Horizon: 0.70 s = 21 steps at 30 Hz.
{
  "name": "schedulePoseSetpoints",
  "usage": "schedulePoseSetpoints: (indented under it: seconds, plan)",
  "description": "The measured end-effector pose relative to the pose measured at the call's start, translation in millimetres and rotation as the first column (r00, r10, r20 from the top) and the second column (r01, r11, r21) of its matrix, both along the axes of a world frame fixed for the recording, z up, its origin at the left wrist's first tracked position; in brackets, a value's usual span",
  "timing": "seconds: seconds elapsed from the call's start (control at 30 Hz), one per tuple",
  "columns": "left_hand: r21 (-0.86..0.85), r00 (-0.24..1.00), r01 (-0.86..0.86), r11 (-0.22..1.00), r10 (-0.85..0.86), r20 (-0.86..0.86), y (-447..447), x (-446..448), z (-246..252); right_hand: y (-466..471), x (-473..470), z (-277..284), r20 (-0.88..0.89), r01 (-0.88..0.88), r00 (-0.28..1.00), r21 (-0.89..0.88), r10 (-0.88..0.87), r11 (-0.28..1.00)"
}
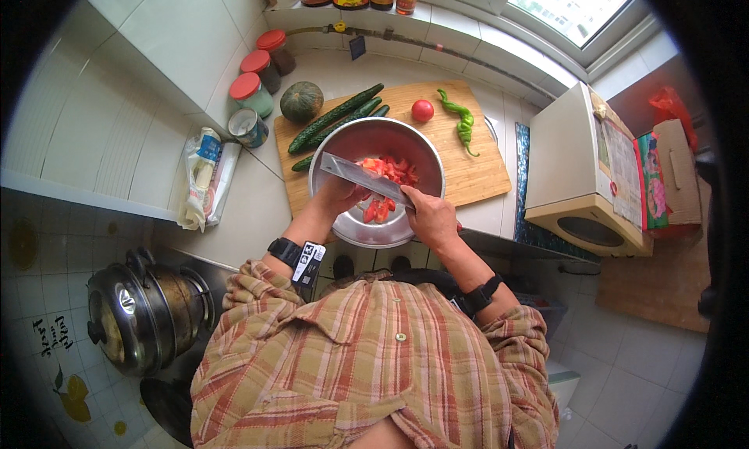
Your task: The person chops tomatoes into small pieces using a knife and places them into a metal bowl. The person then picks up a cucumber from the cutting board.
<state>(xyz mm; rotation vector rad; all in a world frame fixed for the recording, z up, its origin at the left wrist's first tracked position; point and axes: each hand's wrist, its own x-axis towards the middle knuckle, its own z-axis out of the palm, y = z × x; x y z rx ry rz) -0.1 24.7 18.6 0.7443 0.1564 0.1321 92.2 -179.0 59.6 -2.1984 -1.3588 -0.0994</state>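
Note:
My right hand (434, 218) grips the handle end of a broad-bladed kitchen knife (366, 178). The blade slants up to the left, across the mouth of a stainless steel bowl (404, 236). Inside the bowl lie cut tomato pieces (393, 168), with more red chunks nearer to me. My left hand (338, 196) reaches over the bowl's left side, close under the blade. Its fingers are largely hidden by the knife; some red tomato shows beside them, and I cannot tell whether they hold it.
The bowl overlaps a wooden cutting board (468, 183) bearing cucumbers (336, 118), a whole tomato (422, 110) and a green pepper (464, 123). A dark green squash (302, 102) and red-lidded jars (251, 92) stand left. A steel steamer pot (137, 314) is lower left; a cream appliance (576, 168) stands right.

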Motion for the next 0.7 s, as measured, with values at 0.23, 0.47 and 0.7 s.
schedulePoseSetpoints:
  seconds: [0.23, 0.47, 0.7]
  plan:
    - [-0.193, 0.999, 0.028, 0.981, -0.032, -0.02, -13, -1, 4, 7, -3, -12, 0.053, 0.02, 0.998, -0.062, -0.017, 0.998]
    - [-0.113, 0.998, 0.056, 0.992, -0.059, -0.022, -4, -5, -3, 5, 0, -21, 0.087, 0.071, 0.994, -0.122, -0.06, 0.99]
    - [-0.098, 0.991, -0.002, 0.995, -0.011, -0.131, -8, -1, -2, 11, 5, -18, 0.143, 0.019, 0.99, -0.057, -0.011, 0.998]
